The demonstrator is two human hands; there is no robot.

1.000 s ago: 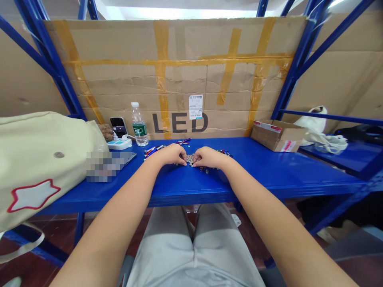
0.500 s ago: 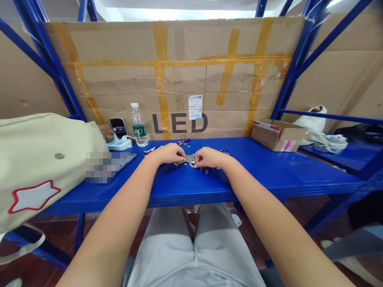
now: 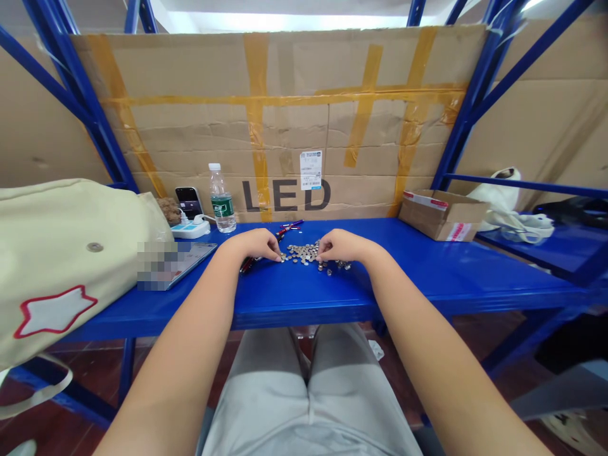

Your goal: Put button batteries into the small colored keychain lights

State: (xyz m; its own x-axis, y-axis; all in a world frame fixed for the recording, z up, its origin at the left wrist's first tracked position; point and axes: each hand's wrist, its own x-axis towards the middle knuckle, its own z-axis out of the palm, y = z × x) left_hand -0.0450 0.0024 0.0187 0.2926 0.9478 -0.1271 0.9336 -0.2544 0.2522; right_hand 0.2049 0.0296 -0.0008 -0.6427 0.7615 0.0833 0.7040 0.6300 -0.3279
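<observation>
Blue shelf point(image 3: 304, 297) bearing the pile of small metal pieces point(image 3: 302, 253). Left hand point(image 3: 256, 244) and right hand point(image 3: 342, 246) flank the pile, their curled fingertips touching its edges; whether either pinches a piece cannot be told. Behind the pile lie pens point(image 3: 291, 226); behind and left stands a water bottle point(image 3: 221, 199); farthest is a taped cardboard sheet point(image 3: 285, 126).

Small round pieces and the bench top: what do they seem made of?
The small round pieces look like metal: silvery with bright glints, though too small to be sure. The bench top seems painted steel: smooth glossy blue, soft reflections.
</observation>
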